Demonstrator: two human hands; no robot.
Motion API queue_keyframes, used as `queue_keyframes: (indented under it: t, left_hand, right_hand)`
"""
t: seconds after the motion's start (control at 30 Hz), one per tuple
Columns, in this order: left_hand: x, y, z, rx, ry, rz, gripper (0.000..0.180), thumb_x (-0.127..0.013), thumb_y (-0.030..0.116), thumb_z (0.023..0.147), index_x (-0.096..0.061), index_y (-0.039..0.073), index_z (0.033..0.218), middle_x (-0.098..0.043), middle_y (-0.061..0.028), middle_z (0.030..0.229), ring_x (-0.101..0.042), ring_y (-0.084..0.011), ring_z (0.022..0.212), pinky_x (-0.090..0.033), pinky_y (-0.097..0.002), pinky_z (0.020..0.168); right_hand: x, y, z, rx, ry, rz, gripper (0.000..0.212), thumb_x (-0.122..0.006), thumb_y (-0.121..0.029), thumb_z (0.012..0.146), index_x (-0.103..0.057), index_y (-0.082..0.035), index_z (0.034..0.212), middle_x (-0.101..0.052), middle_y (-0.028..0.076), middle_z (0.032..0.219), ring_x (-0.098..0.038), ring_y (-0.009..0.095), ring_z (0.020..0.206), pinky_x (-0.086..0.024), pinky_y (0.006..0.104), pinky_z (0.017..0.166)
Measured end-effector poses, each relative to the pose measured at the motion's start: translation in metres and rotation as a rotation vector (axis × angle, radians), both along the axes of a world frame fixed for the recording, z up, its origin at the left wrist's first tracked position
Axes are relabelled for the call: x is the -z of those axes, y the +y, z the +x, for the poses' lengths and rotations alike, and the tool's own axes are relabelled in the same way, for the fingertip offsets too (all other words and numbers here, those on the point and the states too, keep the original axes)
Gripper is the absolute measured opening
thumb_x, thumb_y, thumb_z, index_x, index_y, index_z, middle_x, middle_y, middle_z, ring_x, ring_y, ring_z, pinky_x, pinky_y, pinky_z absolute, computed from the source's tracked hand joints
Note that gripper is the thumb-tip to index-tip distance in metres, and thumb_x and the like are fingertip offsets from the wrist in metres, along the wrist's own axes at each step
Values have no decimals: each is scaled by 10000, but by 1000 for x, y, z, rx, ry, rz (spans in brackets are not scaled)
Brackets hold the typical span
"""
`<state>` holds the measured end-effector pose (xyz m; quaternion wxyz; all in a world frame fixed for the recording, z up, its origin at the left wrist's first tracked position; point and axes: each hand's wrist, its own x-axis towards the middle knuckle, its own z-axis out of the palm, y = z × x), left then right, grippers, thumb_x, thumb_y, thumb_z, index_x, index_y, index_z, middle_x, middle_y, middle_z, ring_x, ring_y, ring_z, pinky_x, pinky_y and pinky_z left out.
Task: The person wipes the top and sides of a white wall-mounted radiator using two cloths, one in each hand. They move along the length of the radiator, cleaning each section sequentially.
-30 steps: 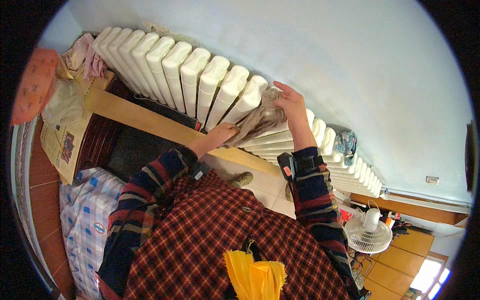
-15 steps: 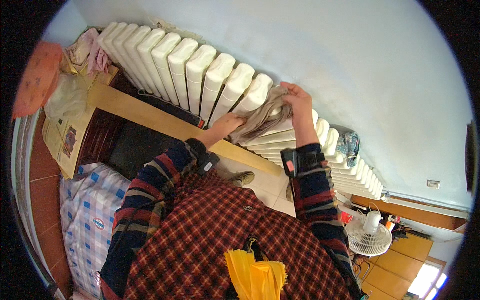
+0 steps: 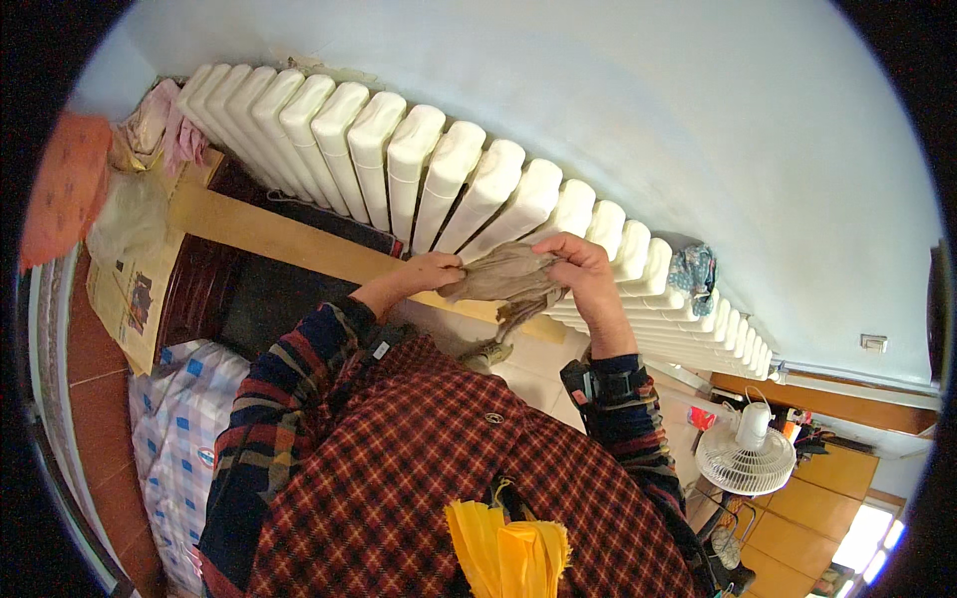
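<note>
Between my hands a crumpled grey-brown cloth [image 3: 506, 274] is stretched, its loose end hanging down below. My left hand [image 3: 431, 271] pinches the cloth's left end. At the other end, my right hand [image 3: 580, 267] grips the bunched fabric between thumb and fingers. Just behind the cloth stands a long white radiator [image 3: 469, 169] with many upright sections along the wall. The cloth is held in front of it, on my side; whether it still brushes the sections I cannot tell.
A wooden board [image 3: 269, 227] runs along the radiator's front. Farther right, a blue patterned cloth [image 3: 693, 274] lies on the radiator. A white fan [image 3: 746, 453] stands at right. Newspapers [image 3: 140, 299] and a checked, plastic-looking cover [image 3: 184, 429] are at left. A yellow cloth [image 3: 508, 548] hangs at my front.
Both hands have drawn the cloth off the radiator tops toward me and lower. My right hand came down from near the wall, and the cloth is now spread between the hands.
</note>
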<state>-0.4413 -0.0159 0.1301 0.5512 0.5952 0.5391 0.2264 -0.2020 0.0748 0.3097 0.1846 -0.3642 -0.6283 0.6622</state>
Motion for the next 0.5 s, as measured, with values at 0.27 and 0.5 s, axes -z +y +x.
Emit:
queue_keyframes:
  t: [0.27, 0.5]
  left_hand:
    - [-61, 11, 19, -146, -347, -30, 365, -568, 310, 943, -591, 7, 1146, -613, -33, 984, -548, -125, 897, -432, -284, 800]
    - [-80, 10, 29, -219, -579, -33, 367, -575, 270, 942, -579, 8, 1199, -612, -4, 1012, -530, -87, 910, -434, -258, 793]
  right_hand:
    - [-11, 39, -8, 432, 350, 213, 405, -537, 29, 838, -603, -15, 1235, -647, 80, 1156, -607, 148, 1009, -475, 275, 891]
    - [27, 45, -56, 63, -621, 1296, 430, -544, -290, 915, -564, -51, 1271, -519, 159, 1336, -452, 320, 1280, -344, 489, 1044]
